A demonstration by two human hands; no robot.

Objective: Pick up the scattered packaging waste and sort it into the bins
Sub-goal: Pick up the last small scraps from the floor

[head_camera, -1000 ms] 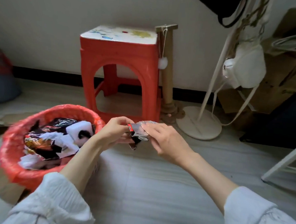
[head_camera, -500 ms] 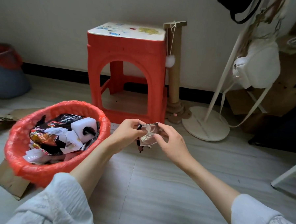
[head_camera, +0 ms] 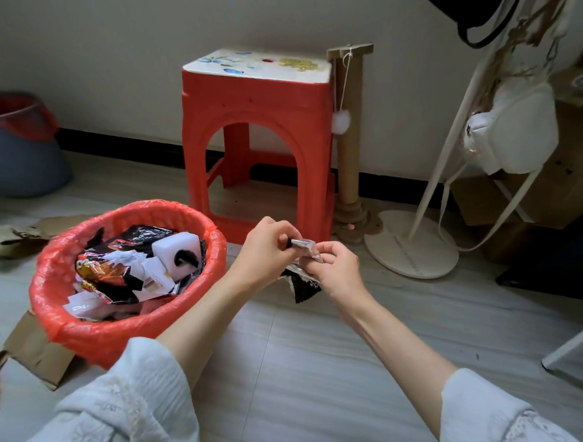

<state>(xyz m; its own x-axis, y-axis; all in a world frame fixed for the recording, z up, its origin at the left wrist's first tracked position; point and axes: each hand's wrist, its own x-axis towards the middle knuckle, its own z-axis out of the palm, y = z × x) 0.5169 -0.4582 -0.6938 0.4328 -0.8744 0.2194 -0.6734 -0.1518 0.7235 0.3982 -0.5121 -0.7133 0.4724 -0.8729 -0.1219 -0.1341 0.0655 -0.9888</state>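
Both hands met above the pale grey plank floor (head_camera: 309, 374), just in front of the red plastic stool with the painted white seat (head_camera: 258, 127). The left hand (head_camera: 265, 250) pinched the upper end of a crumpled silver and black foil snack wrapper (head_camera: 302, 272) between thumb and bent fingers, while the right hand (head_camera: 336, 269) curled its fingers around the wrapper's silvery middle, thumb pressed on top; the dark lower part hung below the two hands, clear of the floor. Whether the wrapper was being folded or torn could not be told from this angle. Just to the left of the left forearm stood the round bin lined with a red plastic bag (head_camera: 85, 325), resting on a flat piece of brown cardboard (head_camera: 36, 352) near the floor's left edge. Inside it lay black and red foil packets (head_camera: 112, 269), white paper scraps (head_camera: 145, 274) and a white foam block with a dark hole (head_camera: 178, 253). More torn cardboard (head_camera: 15, 236) lay behind the bin. A second blue-grey bin with a red liner (head_camera: 17, 142) stood well apart against the wall at the far left. Right of the stool rose a brown cardboard post with a white pompom on a string (head_camera: 350, 132), and beside it a white round-based stand (head_camera: 412, 244) carrying a white bag (head_camera: 514, 131). Loose white sleeves (head_camera: 132, 398) covered both forearms near the bottom edge.
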